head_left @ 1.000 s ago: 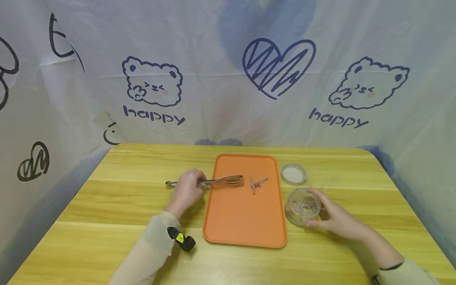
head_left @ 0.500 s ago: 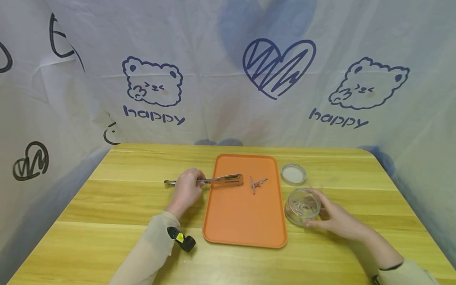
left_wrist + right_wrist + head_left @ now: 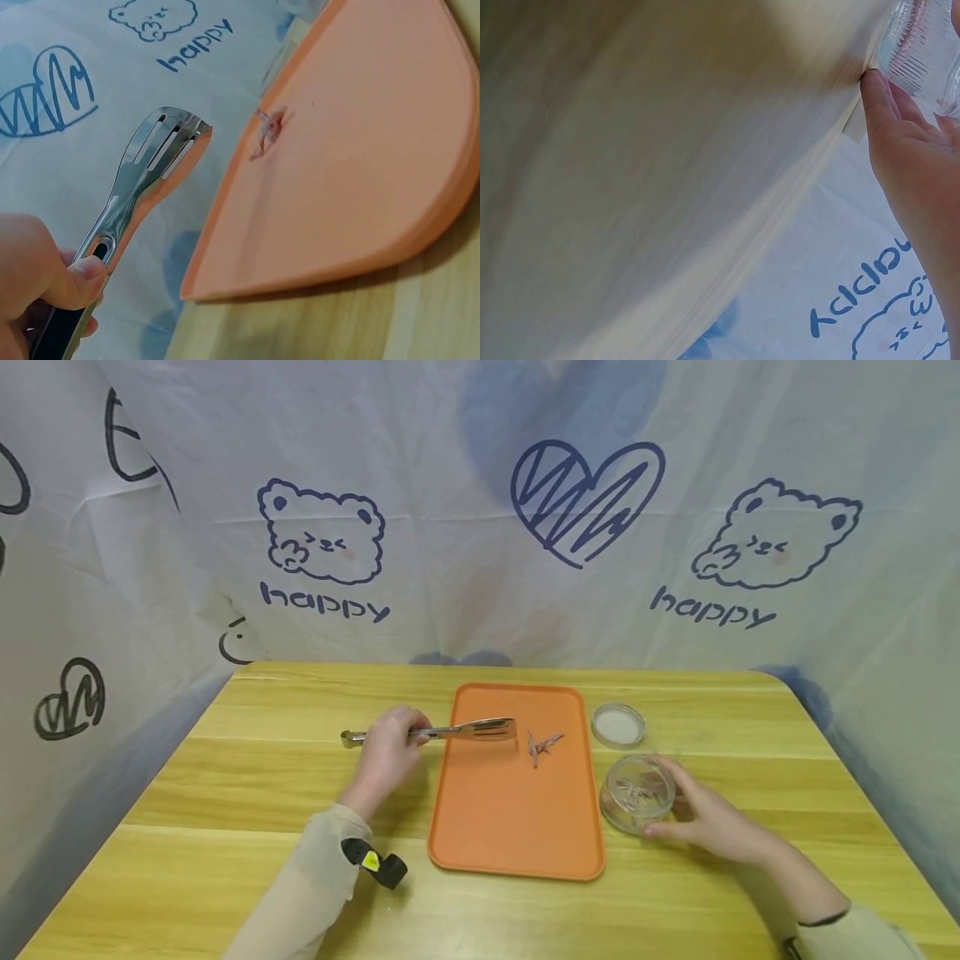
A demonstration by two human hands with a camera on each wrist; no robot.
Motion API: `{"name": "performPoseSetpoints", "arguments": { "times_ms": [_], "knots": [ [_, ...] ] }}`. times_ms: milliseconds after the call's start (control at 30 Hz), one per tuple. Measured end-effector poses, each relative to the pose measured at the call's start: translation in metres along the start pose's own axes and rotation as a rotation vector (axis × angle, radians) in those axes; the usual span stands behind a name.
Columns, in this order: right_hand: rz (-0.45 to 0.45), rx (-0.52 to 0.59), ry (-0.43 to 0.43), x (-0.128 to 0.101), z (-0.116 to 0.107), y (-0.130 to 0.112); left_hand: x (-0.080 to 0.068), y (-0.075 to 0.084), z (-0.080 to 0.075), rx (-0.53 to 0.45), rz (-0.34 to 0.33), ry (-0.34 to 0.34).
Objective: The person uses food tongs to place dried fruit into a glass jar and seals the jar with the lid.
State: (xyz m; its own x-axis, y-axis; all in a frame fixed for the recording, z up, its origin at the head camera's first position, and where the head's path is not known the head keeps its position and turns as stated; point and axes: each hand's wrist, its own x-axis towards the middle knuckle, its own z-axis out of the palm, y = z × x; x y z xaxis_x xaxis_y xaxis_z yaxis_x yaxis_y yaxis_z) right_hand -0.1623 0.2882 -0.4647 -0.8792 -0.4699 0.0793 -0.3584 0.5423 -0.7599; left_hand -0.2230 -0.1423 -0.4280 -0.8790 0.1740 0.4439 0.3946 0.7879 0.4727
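My left hand grips metal tongs with slotted ends and a dark handle, seen closely in the left wrist view. The slotted ends hang over the orange tray with nothing visible between them. To their right, a small pile of thin pinkish-brown strips lies on the tray. Beside the tray, my right hand holds a clear glass jar round its side. More strips show inside the jar. Only part of the ribbed glass appears in the right wrist view, at its upper right.
A round lid lies behind the jar, close to the tray's right edge. Everything stands on a wood-grain table. A white printed curtain hangs behind the table and along its sides.
My left hand has shifted slightly back and to the left. The tongs' slotted ends sit a little higher in the head view. My right hand and the jar stay put.
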Motion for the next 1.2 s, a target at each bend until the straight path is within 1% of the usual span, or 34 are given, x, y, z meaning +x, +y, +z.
{"name": "performPoseSetpoints", "arguments": {
  "times_ms": [100, 233, 500, 633, 700, 833, 933, 1067, 1200],
  "knots": [
    [0.017, 0.001, -0.002, 0.0, 0.0, 0.0, 0.0, 0.005, -0.003, -0.012, 0.019, 0.001],
    [0.031, 0.009, -0.002, 0.0, 0.0, 0.0, 0.001, 0.014, -0.007, -0.011, 0.052, 0.019],
    [0.002, -0.006, 0.001, 0.0, 0.0, 0.0, 0.004, 0.032, -0.013, -0.026, 0.118, 0.062],
    [0.009, -0.008, 0.006, 0.0, -0.001, 0.001, 0.006, 0.042, -0.014, -0.022, 0.152, 0.07],
    [0.011, -0.013, 0.008, 0.0, -0.001, 0.001, 0.006, 0.047, -0.013, -0.022, 0.165, 0.07],
    [0.018, -0.012, 0.003, 0.0, 0.0, 0.002, 0.008, 0.057, -0.008, -0.032, 0.171, 0.059],
    [0.031, 0.008, -0.001, 0.0, 0.0, 0.0, 0.008, 0.065, -0.004, -0.047, 0.184, 0.051],
    [0.024, 0.024, -0.009, 0.0, -0.001, -0.003, 0.01, 0.077, 0.004, -0.058, 0.23, 0.052],
    [0.014, 0.027, -0.014, 0.0, -0.002, -0.006, 0.011, 0.088, 0.011, -0.07, 0.258, 0.04]
  ]
}}
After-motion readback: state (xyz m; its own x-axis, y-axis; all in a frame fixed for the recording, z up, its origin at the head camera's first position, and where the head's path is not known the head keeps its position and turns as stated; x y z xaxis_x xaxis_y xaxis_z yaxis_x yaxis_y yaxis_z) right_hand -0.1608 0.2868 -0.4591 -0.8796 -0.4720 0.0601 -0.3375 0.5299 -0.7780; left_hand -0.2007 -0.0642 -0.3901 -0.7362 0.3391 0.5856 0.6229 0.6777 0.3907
